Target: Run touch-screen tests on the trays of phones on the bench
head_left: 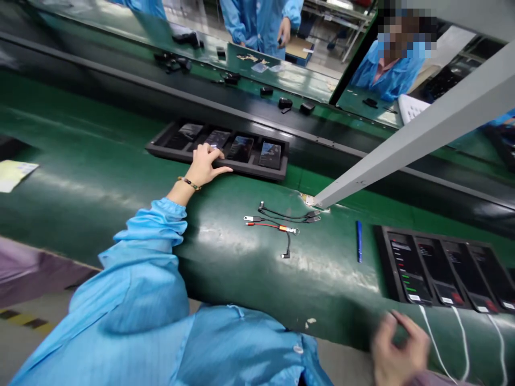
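My left hand [207,163] is at the near rim of a black tray [257,170], its fingers curled over the rim and its thumb along the outside. Dark smartphones lie in the tray's compartments, among them a phone [270,154] at the right end. The fingertips partly cover one phone. At the bottom right my right hand [400,348] is smeared by motion, its fingers bent. Whether it holds anything is unclear. Close to it stands a second black tray [384,257] of lit smartphones [408,268], with white cables [462,338] running from their lower ends.
Short black and red adapter cables [284,228] lie mid-bench, with a blue pen [359,241] farther right. A grey slanted post [402,134] meets the green bench. Small black parts [285,103] lie along the far side. Co-workers in blue jackets [261,24] are across from me.
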A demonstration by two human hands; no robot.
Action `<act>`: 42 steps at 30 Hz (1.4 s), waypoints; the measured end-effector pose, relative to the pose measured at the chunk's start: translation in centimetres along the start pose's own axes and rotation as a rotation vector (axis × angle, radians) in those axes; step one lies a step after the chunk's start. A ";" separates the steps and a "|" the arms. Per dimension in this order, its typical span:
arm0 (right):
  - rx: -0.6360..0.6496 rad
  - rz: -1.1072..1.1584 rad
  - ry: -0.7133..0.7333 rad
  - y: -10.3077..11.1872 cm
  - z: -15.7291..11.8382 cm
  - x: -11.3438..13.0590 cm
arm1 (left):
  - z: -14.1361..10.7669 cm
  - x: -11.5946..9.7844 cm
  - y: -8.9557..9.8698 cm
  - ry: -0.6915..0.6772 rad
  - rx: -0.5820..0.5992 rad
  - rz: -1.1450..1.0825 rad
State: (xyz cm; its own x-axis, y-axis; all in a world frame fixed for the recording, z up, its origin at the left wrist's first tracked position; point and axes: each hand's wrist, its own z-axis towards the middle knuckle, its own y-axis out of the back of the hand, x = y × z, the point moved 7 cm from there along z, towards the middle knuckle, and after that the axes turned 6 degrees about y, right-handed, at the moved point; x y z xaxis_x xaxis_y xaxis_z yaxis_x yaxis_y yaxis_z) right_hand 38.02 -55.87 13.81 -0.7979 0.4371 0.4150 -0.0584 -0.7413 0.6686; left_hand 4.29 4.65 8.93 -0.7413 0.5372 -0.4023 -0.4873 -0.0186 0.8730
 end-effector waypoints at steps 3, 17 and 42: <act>0.346 0.246 0.304 -9.9 1.1 6.2 | -3.7 0.2 1.1 0.019 -0.017 -0.013; 0.779 0.347 0.493 -25.0 4.2 13.9 | -14.0 6.8 5.7 0.164 -0.041 -0.029; 0.517 -0.241 0.015 -20.6 7.4 0.1 | -32.4 -4.6 6.5 0.095 -0.021 -0.120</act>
State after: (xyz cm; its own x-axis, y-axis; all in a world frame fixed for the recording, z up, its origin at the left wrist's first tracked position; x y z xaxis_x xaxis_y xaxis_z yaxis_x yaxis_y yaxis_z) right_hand 43.57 -36.75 4.71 -0.8072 0.5527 0.2073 0.0587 -0.2742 0.9599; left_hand -10.43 -25.31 7.52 -0.7170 0.4548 -0.5282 -0.5835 0.0229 0.8118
